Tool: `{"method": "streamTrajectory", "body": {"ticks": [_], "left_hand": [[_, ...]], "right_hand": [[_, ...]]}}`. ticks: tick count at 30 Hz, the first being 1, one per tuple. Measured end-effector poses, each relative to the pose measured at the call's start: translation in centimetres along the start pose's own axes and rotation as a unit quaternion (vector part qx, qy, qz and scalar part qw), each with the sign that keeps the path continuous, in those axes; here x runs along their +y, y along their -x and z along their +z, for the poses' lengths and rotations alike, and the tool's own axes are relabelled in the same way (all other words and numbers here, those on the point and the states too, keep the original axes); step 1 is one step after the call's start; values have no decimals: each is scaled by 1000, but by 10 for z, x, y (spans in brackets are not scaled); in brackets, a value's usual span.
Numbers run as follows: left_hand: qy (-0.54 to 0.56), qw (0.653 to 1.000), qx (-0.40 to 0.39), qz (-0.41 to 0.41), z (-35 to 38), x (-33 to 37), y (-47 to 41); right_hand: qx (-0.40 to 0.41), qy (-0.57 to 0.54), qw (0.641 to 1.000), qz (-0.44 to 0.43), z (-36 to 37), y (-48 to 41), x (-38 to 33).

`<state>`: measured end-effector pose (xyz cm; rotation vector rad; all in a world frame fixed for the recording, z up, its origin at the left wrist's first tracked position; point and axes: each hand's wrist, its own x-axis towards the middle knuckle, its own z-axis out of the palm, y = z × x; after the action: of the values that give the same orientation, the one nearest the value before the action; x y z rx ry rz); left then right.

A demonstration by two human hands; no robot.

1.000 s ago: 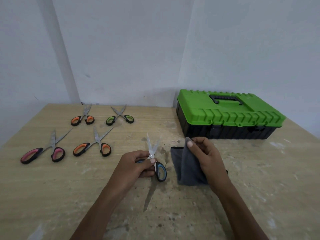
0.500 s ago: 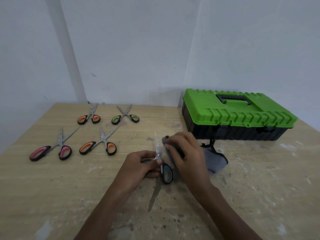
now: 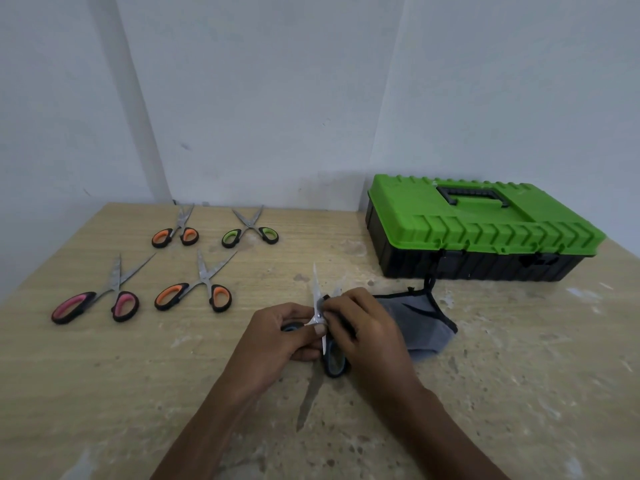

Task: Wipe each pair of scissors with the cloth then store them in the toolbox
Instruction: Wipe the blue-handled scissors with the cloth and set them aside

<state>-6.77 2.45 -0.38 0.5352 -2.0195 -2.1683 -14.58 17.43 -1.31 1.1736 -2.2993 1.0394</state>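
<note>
Blue scissors point(image 3: 334, 358) clasped by left hand point(image 3: 277, 337), right hand point(image 3: 363, 327) gripping cloth point(image 3: 422, 327), bare table point(image 3: 519, 393) alongside.

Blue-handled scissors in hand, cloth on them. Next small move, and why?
Probably draw the right hand with the grey cloth up the blade of the blue-handled scissors held by the left hand: the toolbox is closed.

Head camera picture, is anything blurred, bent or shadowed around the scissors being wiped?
Head view: the blade tip above the right hand is smeared by motion; the held scissors throw a long, soft shadow toward the viewer; the wide lens bends the table edges.
</note>
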Motion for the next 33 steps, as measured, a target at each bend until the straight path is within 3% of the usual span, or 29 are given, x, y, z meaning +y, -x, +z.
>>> {"method": "streamTrajectory", "body": {"ticks": [2, 8, 13, 15, 19, 25, 29, 31, 33], "left_hand": [[-1, 1000, -8, 6, 0, 0, 1], [-2, 1000, 4, 6, 1, -1, 0], [-3, 1000, -7, 13, 0, 0, 1], [-9, 1000, -2, 10, 0, -2, 0], [-6, 1000, -1, 9, 1, -1, 1], [2, 1000, 2, 8, 0, 1, 1], [10, 1000, -8, 9, 1, 2, 4], [11, 1000, -11, 9, 1, 4, 5], [9, 1000, -4, 7, 2, 4, 4]], "right_hand": [[-14, 3, 1000, -23, -2, 4, -3], [10, -5, 999, 52, -5, -4, 10], [-3, -7, 1000, -25, -9, 4, -3], [-18, -20, 1000, -1, -7, 3, 0], [29, -3, 999, 39, -6, -4, 14], [-16, -7, 1000, -5, -7, 4, 6], [68, -1, 996, 58, -12, -7, 19], [111, 12, 993, 46, -15, -8, 15], [106, 32, 994, 8, -12, -4, 7]]}}
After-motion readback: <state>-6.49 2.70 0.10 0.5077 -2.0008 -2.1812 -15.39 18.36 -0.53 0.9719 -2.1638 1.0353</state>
